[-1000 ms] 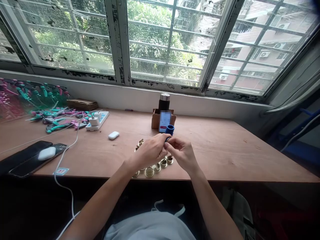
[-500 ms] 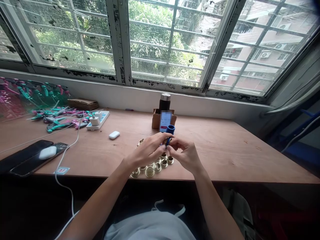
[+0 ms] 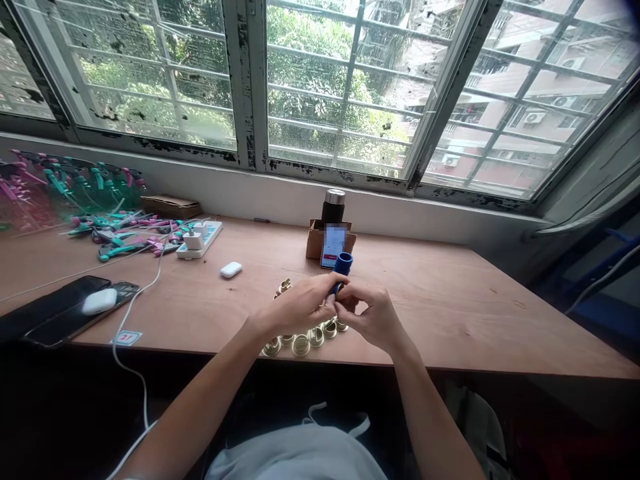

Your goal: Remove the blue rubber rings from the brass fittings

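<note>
My left hand (image 3: 300, 303) and my right hand (image 3: 373, 315) meet over the table's front part. Their fingertips are closed around a small blue ring-like piece (image 3: 337, 288), with a hint of gold at its edge. Most of that piece is covered by my fingers. Just behind them rises a ribbed blue cylinder (image 3: 343, 263), open at the top; its lower end is hidden. Below and left of my hands, several gold-coloured metal rings (image 3: 301, 345) lie in rows near the table edge, partly covered by my left hand.
A phone (image 3: 333, 245) leans against a cardboard box (image 3: 315, 241) holding a black bottle (image 3: 333, 208). On the left are a white earbud case (image 3: 231, 270), a power strip (image 3: 200, 241), several pliers (image 3: 120, 248), a dark phone (image 3: 75, 320) and a white cable (image 3: 123, 320).
The view has shifted slightly, moving the scene a little right and down. My fingers have turned around the blue piece, and less of it shows between them.
</note>
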Tool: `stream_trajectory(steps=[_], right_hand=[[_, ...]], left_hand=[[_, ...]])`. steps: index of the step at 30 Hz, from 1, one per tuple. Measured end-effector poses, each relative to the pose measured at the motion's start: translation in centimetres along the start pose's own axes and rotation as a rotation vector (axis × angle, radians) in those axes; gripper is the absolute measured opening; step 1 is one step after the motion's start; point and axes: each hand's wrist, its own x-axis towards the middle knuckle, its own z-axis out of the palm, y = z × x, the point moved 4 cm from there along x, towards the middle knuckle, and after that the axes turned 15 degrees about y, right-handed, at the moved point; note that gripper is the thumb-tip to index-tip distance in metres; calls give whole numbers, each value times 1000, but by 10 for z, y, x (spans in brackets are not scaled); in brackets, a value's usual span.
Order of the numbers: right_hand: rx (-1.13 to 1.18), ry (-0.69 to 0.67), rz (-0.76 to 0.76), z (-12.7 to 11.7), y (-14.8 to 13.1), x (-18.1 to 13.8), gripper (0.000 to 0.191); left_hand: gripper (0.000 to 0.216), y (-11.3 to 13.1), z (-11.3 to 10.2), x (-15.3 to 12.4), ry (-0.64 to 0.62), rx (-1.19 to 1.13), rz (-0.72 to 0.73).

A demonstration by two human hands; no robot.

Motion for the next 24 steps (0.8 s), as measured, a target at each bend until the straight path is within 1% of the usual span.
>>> stream_trajectory(steps=[4,8,10,13,18,22,24], right_hand=[[-28,-6,-30,2,4,-2,11],[-71,27,-94,5,6,-4,11],[-75,50,-122,5,5,-4,13],[-57,67,-132,3,1,-3,15],[-39,11,-81,-1,0,-2,15],[-30,-41,0,-1,3,-1,5],[1,-49,28,-2,4,0,5]], left_hand=[[45,-3,5,-2,-21,46,33],[51,-5,7,-3,-20,61,59],[49,-5,6,-2,-12,55,60],[40,-3,2,-1,11,26,48],[37,-1,-1,0,12,-6,36],[42,-1,0,0,22,5,36],[44,0,0,0,33,1,44]])
